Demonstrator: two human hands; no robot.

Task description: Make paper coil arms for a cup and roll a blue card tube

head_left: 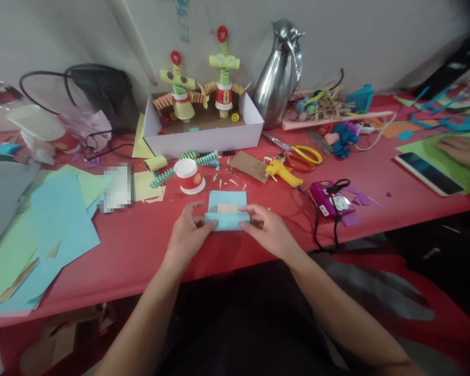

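A light-blue sheet of paper [227,198] lies at the table's front middle, its near part rolled or folded over toward the far side. A small beige piece [227,208] shows on it, just beyond the roll. My left hand [188,230] grips the left end of the roll between thumb and fingers. At the right end, my right hand [268,227] pinches it the same way. Just behind the sheet stands a red and white paper cup [190,177] with green and blue folded paper springs [206,161] beside it.
A white box [203,142] holds two paper figures; a steel jug [278,73] stands beside it. A yellow glue gun [284,173], scissors [297,152] and a purple power socket [331,201] lie to the right. Another person's hand [460,149] rests near a phone [429,172]. Coloured paper [58,219] covers the left.
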